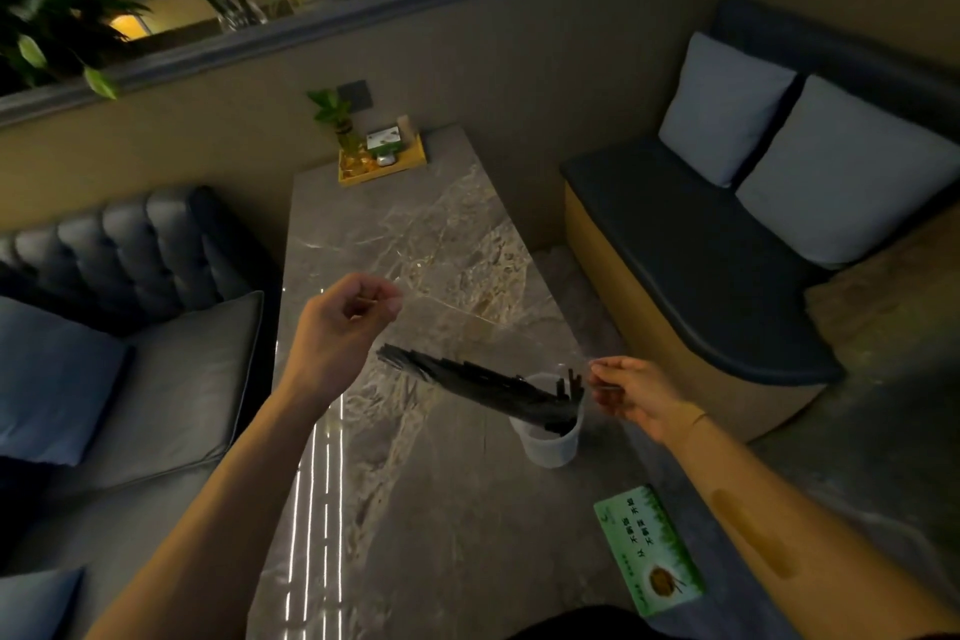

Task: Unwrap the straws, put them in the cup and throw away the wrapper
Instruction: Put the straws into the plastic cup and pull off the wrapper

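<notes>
A bundle of black straws (467, 379) leans to the left out of a white cup (551, 442) that stands on the marble table (415, 509). Their lower ends sit inside the cup, and their upper ends fan out above the table. A clear plastic wrapper (493, 322), hard to make out, stretches above the straws between both hands. My left hand (343, 322) pinches its far end, raised above the table. My right hand (639, 395) pinches its near end just right of the cup's rim.
A green printed card (649, 548) lies near the table's right edge, close to me. A yellow tray (382, 156) with a small plant and a box stands at the table's far end. Dark sofas with cushions flank the table on both sides.
</notes>
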`<state>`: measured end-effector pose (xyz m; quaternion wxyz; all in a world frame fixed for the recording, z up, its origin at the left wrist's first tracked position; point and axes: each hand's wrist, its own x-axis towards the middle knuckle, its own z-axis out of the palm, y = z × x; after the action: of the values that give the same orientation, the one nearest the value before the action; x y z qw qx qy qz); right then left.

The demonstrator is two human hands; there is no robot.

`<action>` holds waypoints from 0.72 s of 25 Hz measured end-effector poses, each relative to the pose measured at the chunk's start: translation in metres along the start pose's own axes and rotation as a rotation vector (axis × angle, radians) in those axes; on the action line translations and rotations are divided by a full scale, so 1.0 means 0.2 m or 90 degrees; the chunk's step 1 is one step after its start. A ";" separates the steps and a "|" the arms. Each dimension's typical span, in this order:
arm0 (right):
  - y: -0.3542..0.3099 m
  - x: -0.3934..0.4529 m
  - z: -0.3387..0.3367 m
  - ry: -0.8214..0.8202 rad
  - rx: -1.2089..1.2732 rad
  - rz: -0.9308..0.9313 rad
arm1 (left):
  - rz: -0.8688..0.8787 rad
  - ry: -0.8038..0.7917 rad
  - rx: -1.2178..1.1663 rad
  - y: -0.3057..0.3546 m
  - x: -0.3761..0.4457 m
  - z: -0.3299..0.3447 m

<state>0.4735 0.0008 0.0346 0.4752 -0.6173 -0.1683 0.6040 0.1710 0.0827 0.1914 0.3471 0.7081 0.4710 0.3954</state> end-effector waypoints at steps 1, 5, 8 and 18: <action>0.00 0.00 0.00 -0.001 0.007 0.004 | 0.006 -0.005 0.000 0.02 0.01 0.01; 0.01 0.00 0.01 0.000 0.028 0.019 | 0.033 -0.029 0.006 0.10 0.07 0.04; 0.01 0.00 0.01 -0.008 0.046 0.028 | 0.071 -0.039 0.021 0.17 0.11 0.07; -0.04 -0.10 0.05 -0.058 0.124 0.026 | 0.185 -0.024 -0.005 0.36 0.21 0.09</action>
<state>0.4627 -0.0066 0.0538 0.5123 -0.5432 -0.1174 0.6548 0.2263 0.0978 0.2553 0.2978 0.7747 0.3555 0.4298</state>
